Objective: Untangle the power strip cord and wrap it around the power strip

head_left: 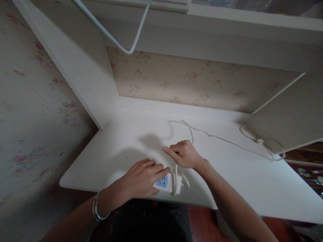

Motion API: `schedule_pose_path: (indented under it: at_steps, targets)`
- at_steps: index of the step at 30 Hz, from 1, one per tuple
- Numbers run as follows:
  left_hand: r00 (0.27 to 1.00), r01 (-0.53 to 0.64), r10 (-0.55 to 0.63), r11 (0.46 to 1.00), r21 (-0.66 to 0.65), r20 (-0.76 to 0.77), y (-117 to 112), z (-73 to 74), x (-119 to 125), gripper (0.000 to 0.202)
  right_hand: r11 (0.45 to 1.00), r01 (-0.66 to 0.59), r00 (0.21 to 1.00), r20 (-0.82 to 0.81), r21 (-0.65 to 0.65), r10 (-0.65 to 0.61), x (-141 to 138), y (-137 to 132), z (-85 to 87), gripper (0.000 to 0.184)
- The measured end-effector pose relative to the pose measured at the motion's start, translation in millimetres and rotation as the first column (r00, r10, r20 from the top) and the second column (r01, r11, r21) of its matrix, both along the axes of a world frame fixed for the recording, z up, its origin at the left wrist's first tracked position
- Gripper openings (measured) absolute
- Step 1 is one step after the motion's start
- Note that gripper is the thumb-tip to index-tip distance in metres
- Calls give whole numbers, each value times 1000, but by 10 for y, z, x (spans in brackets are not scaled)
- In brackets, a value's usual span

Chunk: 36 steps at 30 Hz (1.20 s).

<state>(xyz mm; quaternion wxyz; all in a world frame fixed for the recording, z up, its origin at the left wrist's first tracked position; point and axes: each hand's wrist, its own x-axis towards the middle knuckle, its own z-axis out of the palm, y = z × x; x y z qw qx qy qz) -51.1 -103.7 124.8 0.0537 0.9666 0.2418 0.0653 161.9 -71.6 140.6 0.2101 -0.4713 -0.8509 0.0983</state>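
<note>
My left hand [146, 178] is closed around a white power strip [165, 184] with a blue socket face, near the front edge of the desk. Its fingers cover the strip's left part. Over the right end of the strip, the cream cord [176, 181] is looped around the body. Just above that end, my right hand [183, 154] is closed in a fist on the cord, its thumb pointing left. From this fist the cord runs up and away to the right across the desk.
The white desk [96, 161] has side panels and a back wall with floral wallpaper [164, 77]. Toward the right edge lies more coiled cord with a small white piece [259, 141]. A pale bent rod [128, 50] hangs overhead, below a shelf [227, 43].
</note>
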Motion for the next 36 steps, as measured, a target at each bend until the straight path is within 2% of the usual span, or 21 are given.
schedule_pose_path:
  at_steps: [3,6,10,13,16,19,21,26,29,32,36]
  targets:
    - [996,68,-67,998,-19,61,-85,103,3,48,985,56,977,-195,-165,-89,-16,109,-62,60]
    - [989,51,-53,999,17,136,-134,192,-19,45,941,101,911,-351,-322,-218,13,195,-195,60]
    - [963,-101,68,988,116,260,-57,244,-80,51,875,182,839,-393,-449,-376,92,181,-490,61]
    - [928,-271,219,952,142,303,80,223,-107,57,856,157,866,-348,-493,-359,130,61,-680,59]
    - [906,-375,317,909,183,281,202,169,-99,64,863,182,909,-253,-470,-330,137,-107,-726,58]
    - [890,-430,378,882,196,254,252,123,-66,68,871,243,933,-143,-428,-331,124,-273,-651,62]
    - [871,-473,427,863,177,242,250,118,-35,71,890,242,950,-93,-387,-299,101,-365,-598,61]
    - [832,-542,509,831,126,219,242,141,46,72,910,230,973,53,-346,-226,-48,-548,-613,45]
    - [799,-593,562,795,128,212,290,97,68,68,936,186,977,155,-300,-144,-143,-642,-627,33]
    - [779,-627,604,762,163,171,350,1,59,60,968,143,967,236,-207,-92,-157,-694,-527,33]
    - [813,-581,577,794,179,78,345,-109,58,60,995,100,977,191,0,-98,-74,-637,-271,43]
